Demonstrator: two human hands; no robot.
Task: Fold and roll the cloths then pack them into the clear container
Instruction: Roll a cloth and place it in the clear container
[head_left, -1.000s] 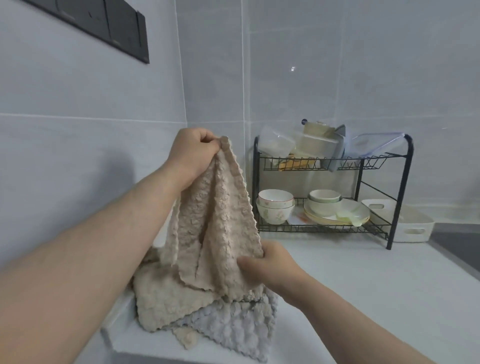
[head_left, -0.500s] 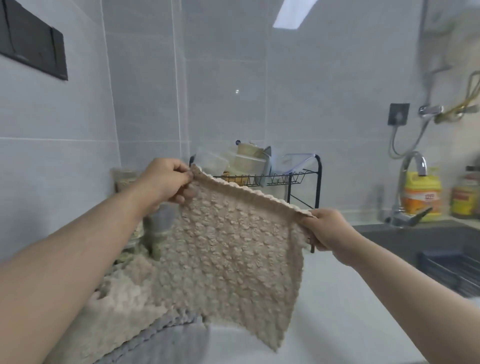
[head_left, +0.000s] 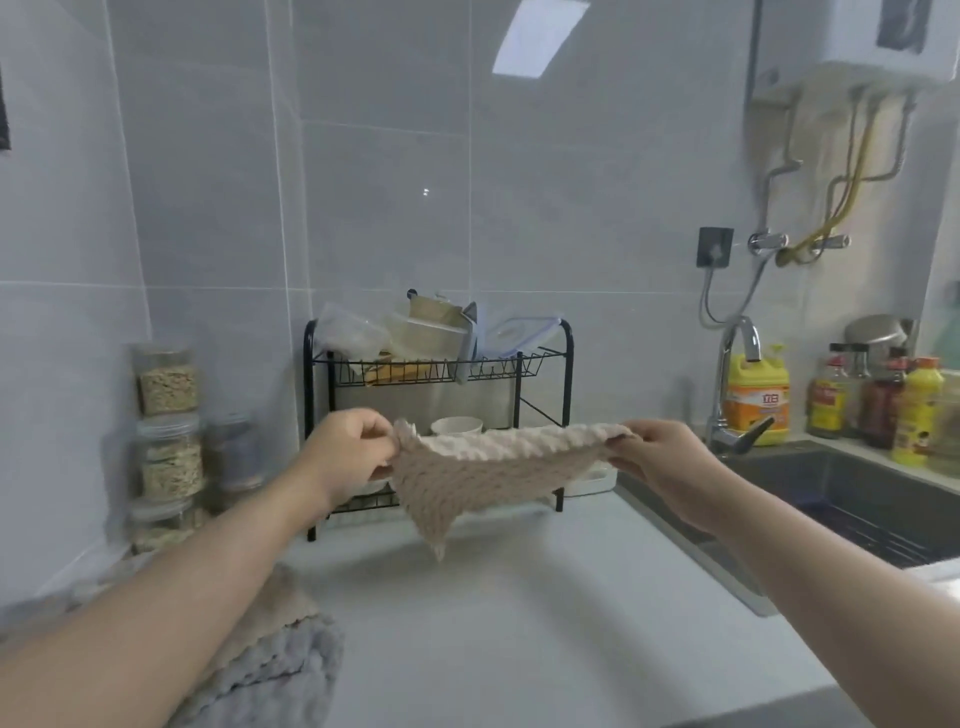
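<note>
A beige bubble-textured cloth (head_left: 488, 470) is stretched almost flat in the air above the white counter (head_left: 519, 623), in front of the dish rack. My left hand (head_left: 349, 451) pinches its left corner and my right hand (head_left: 655, 457) pinches its right corner; one loose corner droops toward the counter. More cloths lie piled at the lower left: a grey one (head_left: 280, 670) with a beige one (head_left: 283, 597) partly under my left forearm. Clear plastic containers (head_left: 358, 332) sit on the rack's top shelf.
A black two-tier dish rack (head_left: 566, 364) with bowls stands against the back wall. Stacked jars (head_left: 166, 415) line the left wall. To the right are a sink (head_left: 857, 499), a tap (head_left: 737, 384), and several bottles (head_left: 758, 395) along the ledge.
The cloth, first bunched and then held hanging upright, is now swung out nearly level between both hands and lowered toward the counter. The view has turned right, showing the sink.
</note>
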